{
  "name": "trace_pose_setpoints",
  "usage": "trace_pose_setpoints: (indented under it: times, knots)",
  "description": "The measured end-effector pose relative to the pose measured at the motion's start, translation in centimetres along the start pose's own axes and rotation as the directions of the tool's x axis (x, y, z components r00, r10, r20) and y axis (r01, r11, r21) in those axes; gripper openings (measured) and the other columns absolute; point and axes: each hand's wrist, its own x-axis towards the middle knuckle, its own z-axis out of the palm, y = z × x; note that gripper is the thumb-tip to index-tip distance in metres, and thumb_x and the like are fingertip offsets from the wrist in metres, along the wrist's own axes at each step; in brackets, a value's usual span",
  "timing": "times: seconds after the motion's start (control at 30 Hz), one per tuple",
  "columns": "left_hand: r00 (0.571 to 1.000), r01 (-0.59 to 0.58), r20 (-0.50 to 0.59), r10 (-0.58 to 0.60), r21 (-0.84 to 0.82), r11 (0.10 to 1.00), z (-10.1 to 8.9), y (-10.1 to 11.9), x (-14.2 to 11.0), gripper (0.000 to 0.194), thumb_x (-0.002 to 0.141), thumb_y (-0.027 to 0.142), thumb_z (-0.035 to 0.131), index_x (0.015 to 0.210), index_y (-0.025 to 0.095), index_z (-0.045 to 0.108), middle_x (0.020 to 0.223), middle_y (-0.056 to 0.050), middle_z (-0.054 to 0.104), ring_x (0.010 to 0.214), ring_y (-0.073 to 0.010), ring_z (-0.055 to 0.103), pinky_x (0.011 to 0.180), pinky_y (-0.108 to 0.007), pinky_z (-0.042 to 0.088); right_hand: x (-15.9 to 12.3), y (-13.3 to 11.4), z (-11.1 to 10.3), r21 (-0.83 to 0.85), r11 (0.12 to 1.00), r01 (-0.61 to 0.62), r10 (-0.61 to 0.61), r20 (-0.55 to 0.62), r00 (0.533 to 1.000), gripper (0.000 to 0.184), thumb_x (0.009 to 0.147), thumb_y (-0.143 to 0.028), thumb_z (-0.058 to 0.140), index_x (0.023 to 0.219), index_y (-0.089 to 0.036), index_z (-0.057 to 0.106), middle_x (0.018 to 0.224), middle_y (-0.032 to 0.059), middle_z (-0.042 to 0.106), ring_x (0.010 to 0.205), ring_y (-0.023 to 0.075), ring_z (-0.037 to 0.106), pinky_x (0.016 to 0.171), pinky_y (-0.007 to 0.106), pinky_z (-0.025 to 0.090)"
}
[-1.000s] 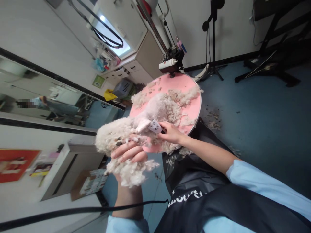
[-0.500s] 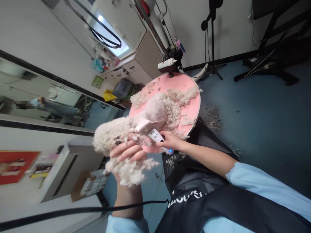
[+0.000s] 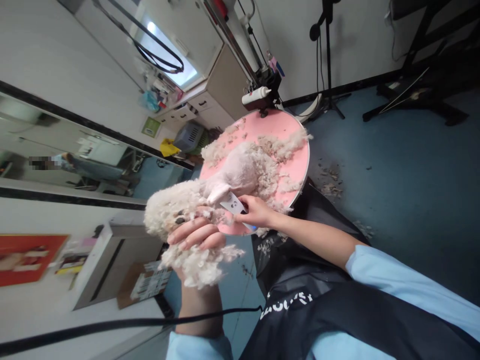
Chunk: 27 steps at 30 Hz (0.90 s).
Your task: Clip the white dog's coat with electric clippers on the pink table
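Observation:
A small cream dog (image 3: 240, 172) stands on a round pink grooming table (image 3: 287, 131), its body partly shorn and its head still fluffy. My left hand (image 3: 195, 239) is wrapped under the dog's fluffy head (image 3: 168, 210), fingers closed round the muzzle. My right hand (image 3: 255, 212) grips a white electric clipper (image 3: 231, 206) whose blade end rests against the dog's neck beside the ear. Loose cut fur (image 3: 279, 145) lies across the table and hangs below my left hand.
A black grooming arm clamp holding a white bottle (image 3: 256, 95) stands at the table's far edge. A black cord (image 3: 112, 326) crosses low in front. Fur clumps (image 3: 330, 182) lie on the blue floor. Cabinets and a grey pet carrier (image 3: 189, 136) stand behind; a black stand (image 3: 328, 60) rises at the back.
My right hand has slid the clipper a little toward the dog's ear and neck, after dipping lower half a second ago. My left hand keeps its hold on the head.

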Motion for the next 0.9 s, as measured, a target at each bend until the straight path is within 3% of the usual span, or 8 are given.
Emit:
trace_pose_setpoints:
  times: [0.17, 0.47, 0.63, 0.73, 0.83, 0.9]
  knots:
    - [0.999, 0.020, -0.042, -0.024, -0.080, 0.997, 0.7, -0.3, 0.3, 0.038, 0.093, 0.001, 0.049, 0.060, 0.018, 0.050, 0.050, 0.013, 0.066, 0.038, 0.0017, 0.055, 0.037, -0.010, 0.034, -0.6, -0.3, 1.0, 0.037, 0.999, 0.038, -0.035, -0.083, 0.996, 0.046, 0.073, -0.033, 0.075, 0.115, -0.016, 0.063, 0.103, 0.0077, 0.070, 0.085, 0.0195, 0.063, 0.072, 0.029, 0.045]
    - [0.998, 0.045, -0.046, -0.047, -0.060, 0.997, 0.4, -0.2, -0.2, 0.039, 0.093, 0.003, 0.049, 0.060, 0.021, 0.055, 0.055, 0.012, 0.068, 0.044, -0.0006, 0.060, 0.042, -0.011, 0.041, -1.3, -0.4, 1.7, 0.121, 0.988, 0.097, -0.077, -0.160, 0.984, 0.046, 0.074, -0.034, 0.076, 0.114, -0.016, 0.061, 0.107, 0.0089, 0.067, 0.090, 0.0202, 0.063, 0.077, 0.032, 0.049]
    - [0.999, 0.046, 0.006, -0.046, 0.003, 0.999, 0.4, -0.2, -0.2, 0.032, 0.090, -0.002, 0.052, 0.067, 0.019, 0.049, 0.059, 0.014, 0.070, 0.048, 0.0027, 0.060, 0.045, -0.008, 0.038, -1.2, -0.4, 1.6, 0.144, 0.985, 0.093, -0.074, -0.132, 0.989, 0.045, 0.072, -0.029, 0.075, 0.113, -0.017, 0.061, 0.109, 0.0083, 0.067, 0.097, 0.0219, 0.063, 0.083, 0.033, 0.048]
    - [0.999, -0.020, 0.036, 0.017, 0.083, 0.996, -0.1, 0.1, 0.1, 0.031, 0.090, 0.000, 0.054, 0.067, 0.020, 0.051, 0.059, 0.015, 0.069, 0.046, 0.0031, 0.056, 0.044, -0.008, 0.036, -1.2, 0.5, 1.7, 0.257, 0.964, 0.070, -0.035, -0.137, 0.990, 0.047, 0.073, -0.031, 0.075, 0.115, -0.017, 0.060, 0.108, 0.0070, 0.068, 0.095, 0.0201, 0.063, 0.081, 0.031, 0.048]
    - [0.990, -0.140, 0.045, 0.133, 0.256, 0.957, -0.7, 0.6, 0.4, 0.035, 0.094, 0.009, 0.052, 0.062, 0.021, 0.056, 0.058, 0.012, 0.068, 0.042, -0.0004, 0.050, 0.043, -0.011, 0.035, -1.0, 1.6, 1.7, 0.314, 0.948, -0.057, 0.068, -0.026, 0.997, 0.040, 0.071, -0.032, 0.074, 0.106, -0.015, 0.065, 0.095, 0.0038, 0.070, 0.082, 0.0171, 0.062, 0.071, 0.027, 0.047]
    - [0.987, -0.159, 0.065, 0.147, 0.233, 0.959, -0.9, 0.9, 0.7, 0.041, 0.096, 0.008, 0.049, 0.059, 0.022, 0.059, 0.059, 0.012, 0.069, 0.043, -0.0006, 0.053, 0.043, -0.011, 0.037, -0.7, 1.9, 1.3, 0.267, 0.957, -0.113, 0.097, 0.069, 0.993, 0.031, 0.070, -0.029, 0.073, 0.097, -0.015, 0.068, 0.085, 0.0008, 0.069, 0.075, 0.0151, 0.061, 0.066, 0.024, 0.044]
